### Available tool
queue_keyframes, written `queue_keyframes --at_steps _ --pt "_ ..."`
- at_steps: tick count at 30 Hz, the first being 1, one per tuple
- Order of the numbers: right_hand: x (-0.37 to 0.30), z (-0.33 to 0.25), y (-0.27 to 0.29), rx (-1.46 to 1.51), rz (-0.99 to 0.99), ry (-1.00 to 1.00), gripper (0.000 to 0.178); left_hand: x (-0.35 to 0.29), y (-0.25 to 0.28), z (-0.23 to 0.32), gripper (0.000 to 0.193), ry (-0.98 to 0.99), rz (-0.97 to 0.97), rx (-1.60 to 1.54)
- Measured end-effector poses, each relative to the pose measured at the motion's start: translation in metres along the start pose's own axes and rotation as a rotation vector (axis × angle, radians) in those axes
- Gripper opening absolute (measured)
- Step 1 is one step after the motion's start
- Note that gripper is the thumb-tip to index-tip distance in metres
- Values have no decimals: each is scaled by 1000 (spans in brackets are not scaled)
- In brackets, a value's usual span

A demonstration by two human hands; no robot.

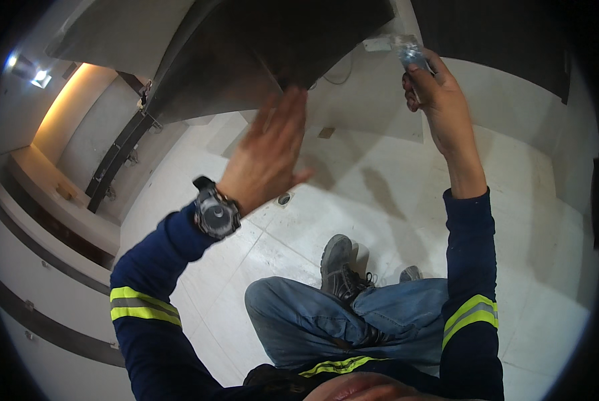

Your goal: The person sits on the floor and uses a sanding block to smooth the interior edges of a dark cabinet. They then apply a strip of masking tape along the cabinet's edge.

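Note:
My left hand [269, 150] is raised in front of a large dark panel [239, 60], its fingers stretched out and slightly blurred. Its fingertips overlap the panel's lower edge; whether they touch it cannot be made out. A dark wristwatch [217, 210] sits on that wrist. Higher up on the right, my right hand [433, 87] has its fingers closed around a small, shiny, see-through object [409, 52] that looks like clear plastic. Its exact kind does not show.
Pale tiles cover the floor [246, 281], with a round drain [284, 199] and a small brown square [326, 132]. Behind the panel a thin cable [339, 79] hangs by the wall. Drawers [52, 294] line the left side, below a bright lamp [29, 70]. My boot [339, 267] rests beneath me.

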State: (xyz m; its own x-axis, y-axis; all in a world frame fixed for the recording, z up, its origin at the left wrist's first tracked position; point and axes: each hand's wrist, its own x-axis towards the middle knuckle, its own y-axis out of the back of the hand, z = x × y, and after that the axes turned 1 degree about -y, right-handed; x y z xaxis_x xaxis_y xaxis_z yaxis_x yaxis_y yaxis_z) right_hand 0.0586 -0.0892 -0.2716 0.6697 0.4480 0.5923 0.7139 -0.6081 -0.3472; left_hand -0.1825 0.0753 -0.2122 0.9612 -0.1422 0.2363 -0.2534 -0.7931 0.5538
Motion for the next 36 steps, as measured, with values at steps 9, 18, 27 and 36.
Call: queue_keyframes --at_steps 9,18,27,36 --pt "-22 -11 -58 -283 -189 1 50 -4 25 -55 84 74 229 -124" --pt "-3 18 -98 -285 -264 172 42 -102 -97 29 67 141 37 -688" --pt "26 -22 -118 -456 -284 268 36 -220 -343 165 29 757 -452 -1304" --pt "18 -30 -124 -507 -220 236 36 -235 -371 175 29 895 -380 -1671"
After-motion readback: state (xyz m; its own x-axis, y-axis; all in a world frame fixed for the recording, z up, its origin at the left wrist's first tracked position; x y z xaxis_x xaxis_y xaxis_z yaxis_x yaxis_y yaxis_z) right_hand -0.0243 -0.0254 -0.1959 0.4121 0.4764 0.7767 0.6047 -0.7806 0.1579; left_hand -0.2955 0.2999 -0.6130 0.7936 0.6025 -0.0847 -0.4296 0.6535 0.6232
